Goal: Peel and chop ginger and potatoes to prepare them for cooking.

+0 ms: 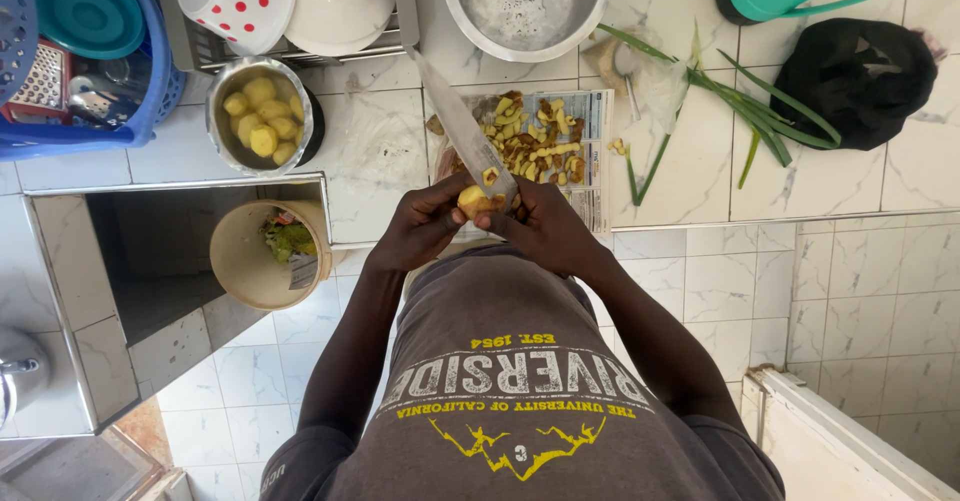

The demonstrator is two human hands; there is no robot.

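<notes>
The left hand (420,226) and right hand (545,223) meet just past the near edge of the tiled counter (900,176), over the gap between the counter and the person's body. The left hand's fingers pinch a small potato (472,201); the right hand is closed around the handle of a long kitchen knife (462,131), whose blade slants far and left over the counter. The potato is pale yellow where peeled, with a brown patch of skin on its right side.

Just far of the hands a sheet of paper (592,161) carries a heap of potato peelings (530,141). Left of the blade the counter is bare up to a metal pot of peeled potatoes (260,116). Near and left, a tan bucket of scraps (262,253) stands in a recess below the counter edge. Green onion stalks (755,111) lie right of the paper, a black bag (860,81) beyond them.
</notes>
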